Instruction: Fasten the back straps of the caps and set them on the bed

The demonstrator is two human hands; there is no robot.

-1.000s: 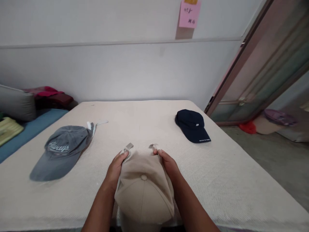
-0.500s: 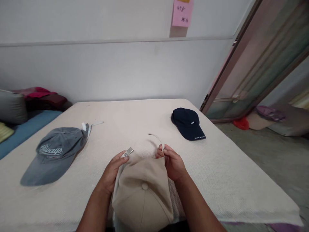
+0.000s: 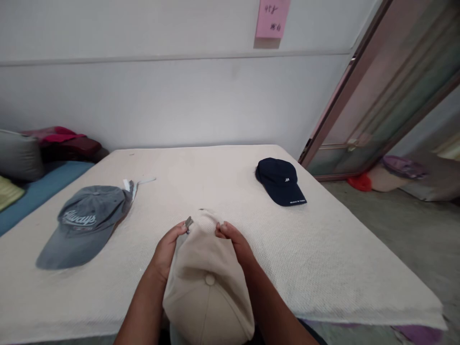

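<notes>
A beige cap is between my hands at the bottom centre, its crown button facing up and its back opening away from me. My left hand is closed on the cap's left rear edge, where a metal buckle sticks up by the thumb. My right hand pinches the thin strap at the right rear edge; the strap's free end curves left toward the buckle. The cap's brim is out of view.
A grey cap with white lettering lies on the left of the cream-covered table. A navy cap lies at the right. Behind stands a white wall with a pink note. Cushions are at the far left.
My right hand has moved left, closer to my left hand, bringing the strap's end nearer the buckle. The cap's back opening has narrowed, and the buckle has tilted more upright.
</notes>
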